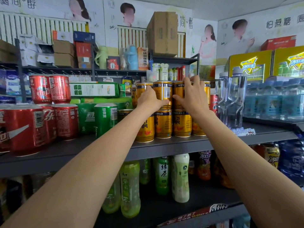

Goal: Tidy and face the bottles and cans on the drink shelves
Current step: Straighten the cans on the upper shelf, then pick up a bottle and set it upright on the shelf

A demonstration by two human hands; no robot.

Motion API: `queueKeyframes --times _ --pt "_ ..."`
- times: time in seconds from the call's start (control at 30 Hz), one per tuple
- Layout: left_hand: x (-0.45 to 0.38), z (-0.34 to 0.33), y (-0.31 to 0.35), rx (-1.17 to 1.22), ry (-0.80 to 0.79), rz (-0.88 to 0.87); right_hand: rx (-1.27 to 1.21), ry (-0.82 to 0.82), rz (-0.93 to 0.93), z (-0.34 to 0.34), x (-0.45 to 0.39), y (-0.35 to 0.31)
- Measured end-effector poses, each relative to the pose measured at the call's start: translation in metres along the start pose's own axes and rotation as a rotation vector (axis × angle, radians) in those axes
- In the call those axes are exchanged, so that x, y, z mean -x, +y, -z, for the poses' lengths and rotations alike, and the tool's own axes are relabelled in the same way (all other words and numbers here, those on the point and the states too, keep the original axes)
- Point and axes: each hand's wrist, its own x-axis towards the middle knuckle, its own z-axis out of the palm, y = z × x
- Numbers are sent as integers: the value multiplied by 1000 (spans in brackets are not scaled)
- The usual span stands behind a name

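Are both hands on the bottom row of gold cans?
No: the left hand and right hand both hold gold cans in the upper tier, stacked on the bottom row.

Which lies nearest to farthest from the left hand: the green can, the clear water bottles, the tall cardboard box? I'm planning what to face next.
1. Green can, on the same shelf, to the left of the left hand.
2. Clear water bottles, to the right, beyond the right hand.
3. Tall cardboard box, high on the back shelf.
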Motion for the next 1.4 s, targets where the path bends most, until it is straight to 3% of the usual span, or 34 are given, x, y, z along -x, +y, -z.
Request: queueKeyframes --times 0.27,0.37,0.47,0.57,0.97,1.17,1.4 --pt "7 -4 -1 -111 57 -68 88 11 -7 4 11 -11" --pt "21 1 -6 -155 274 -194 -14 158 81 8 20 -31" --pt "45 12 -24 -55 512 -412 -175 298 171 11 32 -57" --pt "73 26 -56 -26 585 -502 -337 311 249 4 52 -91" --pt "170 93 -203 -202 512 -403 -581 171 406 -26 159 -236" --pt "214 103 -241 -256 350 -402 -485 2 367 -30 219 -252" --pt "239 92 -245 -241 257 -460 -330 -61 295 -27 257 -235"
